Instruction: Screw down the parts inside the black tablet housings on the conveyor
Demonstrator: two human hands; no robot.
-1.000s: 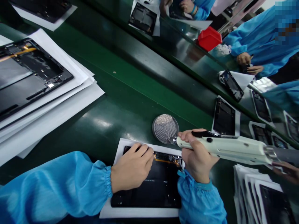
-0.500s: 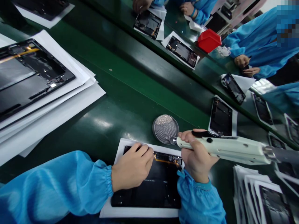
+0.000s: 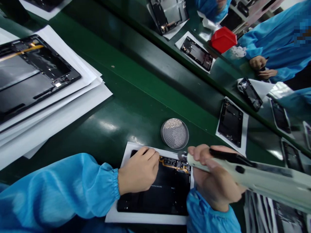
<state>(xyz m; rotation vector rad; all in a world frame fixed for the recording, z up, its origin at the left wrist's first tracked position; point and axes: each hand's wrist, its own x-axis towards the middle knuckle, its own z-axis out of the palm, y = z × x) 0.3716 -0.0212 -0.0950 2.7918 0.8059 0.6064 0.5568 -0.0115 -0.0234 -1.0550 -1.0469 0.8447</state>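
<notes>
My right hand point(image 3: 213, 174) grips a pale green electric screwdriver point(image 3: 264, 178), its fingers wrapped round the front and near the black lever. The metal nose point(image 3: 182, 156) points left over the top right edge of an opened black tablet point(image 3: 167, 197). Flat on white paper point(image 3: 145, 219), the tablet shows an orange flex cable point(image 3: 170, 164) along its top. Over the tablet's upper left part lies my left hand point(image 3: 141, 170), fingers bent and pressed together. Its fingertips are hidden. Just beyond the tablet is a round metal dish point(image 3: 175, 133) with many tiny screws in it.
On the left, a stack of paper sheets point(image 3: 89, 87) carries another opened tablet point(image 3: 31, 71). More tablets in papers point(image 3: 257, 207) stand at lower right. A raised ledge point(image 3: 145, 61) crosses diagonally; beyond it are device frames, a red bin point(image 3: 223, 39) and co-workers in blue sleeves.
The screwdriver's nose has come down from the dish's rim toward the tablet's top edge, and its body has swung nearer. My left hand stays put. Across the ledge, a tablet has been tilted up.
</notes>
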